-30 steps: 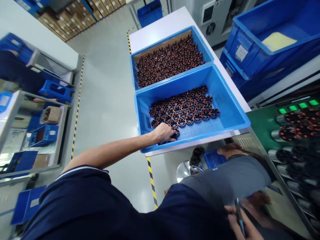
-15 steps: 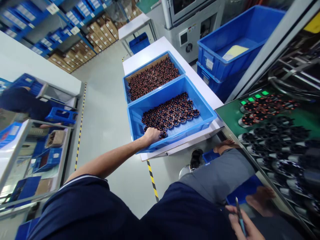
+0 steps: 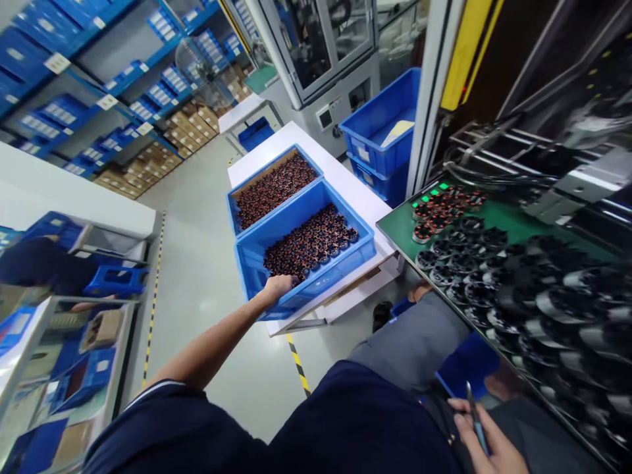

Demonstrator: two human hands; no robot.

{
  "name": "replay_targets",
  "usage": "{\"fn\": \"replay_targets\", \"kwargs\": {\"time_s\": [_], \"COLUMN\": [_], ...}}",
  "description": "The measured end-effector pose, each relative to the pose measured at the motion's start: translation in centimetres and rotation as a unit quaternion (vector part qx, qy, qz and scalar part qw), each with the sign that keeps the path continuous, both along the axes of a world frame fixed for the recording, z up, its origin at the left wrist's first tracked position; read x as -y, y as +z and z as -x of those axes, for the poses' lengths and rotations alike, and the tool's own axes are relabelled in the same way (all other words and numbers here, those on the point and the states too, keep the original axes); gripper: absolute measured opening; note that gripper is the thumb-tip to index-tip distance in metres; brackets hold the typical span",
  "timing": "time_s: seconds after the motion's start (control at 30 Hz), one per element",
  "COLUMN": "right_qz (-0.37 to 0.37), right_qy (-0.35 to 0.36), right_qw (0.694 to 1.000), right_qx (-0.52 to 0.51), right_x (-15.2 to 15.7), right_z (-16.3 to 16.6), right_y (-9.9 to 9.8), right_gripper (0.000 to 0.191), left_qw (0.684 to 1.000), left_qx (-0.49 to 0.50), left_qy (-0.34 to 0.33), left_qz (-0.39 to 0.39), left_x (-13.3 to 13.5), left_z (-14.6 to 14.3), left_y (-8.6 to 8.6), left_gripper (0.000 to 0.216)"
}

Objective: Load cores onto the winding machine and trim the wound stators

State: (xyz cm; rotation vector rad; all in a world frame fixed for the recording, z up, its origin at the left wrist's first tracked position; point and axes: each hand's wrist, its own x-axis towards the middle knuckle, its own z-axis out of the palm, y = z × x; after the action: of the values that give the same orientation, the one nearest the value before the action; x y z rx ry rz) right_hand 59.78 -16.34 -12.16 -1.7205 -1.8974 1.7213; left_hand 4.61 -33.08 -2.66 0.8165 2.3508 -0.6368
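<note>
- White table (image 3: 269,152): blue bin (image 3: 340,268), dark rings (image 3: 311,240).
- My left hand (image 3: 279,287) at rings; cannot tell grip.
- My right hand (image 3: 491,438) holds slim tool (image 3: 476,422).
- Blue shelving (image 3: 81,76) beyond.

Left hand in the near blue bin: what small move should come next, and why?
Probably ease the left hand up: it reaches into the near blue bin, beside ring-shaped parts and close to the bin's wall. Whether it grips one is unclear.

Anything inside the left hand (image 3: 278,286) is hidden from view.
</note>
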Motion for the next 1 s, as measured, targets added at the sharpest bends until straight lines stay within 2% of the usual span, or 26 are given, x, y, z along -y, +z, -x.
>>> {"fn": "replay_targets", "kwargs": {"time_s": [0.1,0.17,0.23,0.27,0.3,0.37,0.4,0.47,0.5,0.57,0.67,0.77,0.87,0.93,1.0], "right_qz": [0.016,0.008,0.004,0.003,0.001,-0.001,-0.006,-0.027,-0.04,-0.062,-0.072,-0.062,-0.044,-0.036,-0.052], "right_qy": [-0.054,-0.069,-0.063,-0.056,-0.047,-0.023,-0.007,0.029,0.046,0.066,0.043,-0.005,-0.032,-0.046,-0.071], "right_qw": [0.998,0.998,0.998,0.998,0.998,0.998,0.998,0.998,0.997,0.995,0.996,0.997,0.997,0.995,0.99], "right_qx": [-0.009,-0.011,-0.02,-0.027,-0.034,-0.05,-0.055,-0.058,-0.055,-0.048,-0.042,-0.046,-0.061,-0.084,-0.111], "right_x": [-0.1,0.2,0.5,0.7,0.9,1.2,1.3,1.5,1.6,2.0,3.1,4.5,5.6,5.8,5.6], "right_z": [-0.4,-0.4,-0.3,-0.2,-0.1,0.2,0.5,1.0,1.3,1.6,1.3,0.3,-0.3,0.0,1.0], "right_y": [0.4,0.6,0.5,0.3,0.3,0.3,0.5,1.3,1.9,3.0,3.8,3.0,2.3,2.9,4.4], "right_gripper": [0.053,0.06,0.07,0.075,0.08,0.086,0.086,0.085,0.084,0.083,0.082,0.082,0.078,0.071,0.062], "left_qw": [0.997,0.99,0.976,0.965,0.942,0.883,0.858,0.822,0.814,0.817,0.828,0.827,0.804,0.757,0.69], "left_qx": [-0.012,-0.044,-0.078,-0.089,-0.079,-0.052,-0.037,-0.018,-0.017,-0.006,0.024,0.048,0.046,0.068,0.146], "left_qy": [-0.004,0.005,0.014,0.008,-0.019,-0.128,-0.196,-0.312,-0.341,-0.366,-0.38,-0.382,-0.322,-0.272,-0.255], "left_qz": [-0.077,-0.137,-0.204,-0.246,-0.327,-0.448,-0.473,-0.476,-0.469,-0.446,-0.41,-0.409,-0.498,-0.59,-0.662], "left_x": [0.3,-0.2,-2.1,-3.7,-5.7,-10.8,-13.7,-19.4,-22.0,-26.3,-29.9,-30.8,-29.5,-27.3,-24.3], "left_z": [-0.7,-0.9,-1.5,-2.1,-2.9,-4.7,-5.6,-7.4,-8.1,-9.0,-9.2,-8.3,-8.6,-10.5,-13.6], "left_y": [1.6,2.9,3.9,4.2,4.4,4.2,3.9,2.7,2.0,0.4,-1.7,-2.6,-2.1,-1.1,0.4], "left_gripper": [0.03,0.042,0.054,0.054,0.05,0.039,0.037,0.045,0.051,0.058,0.046,0.028,0.021,0.021,0.027]}}
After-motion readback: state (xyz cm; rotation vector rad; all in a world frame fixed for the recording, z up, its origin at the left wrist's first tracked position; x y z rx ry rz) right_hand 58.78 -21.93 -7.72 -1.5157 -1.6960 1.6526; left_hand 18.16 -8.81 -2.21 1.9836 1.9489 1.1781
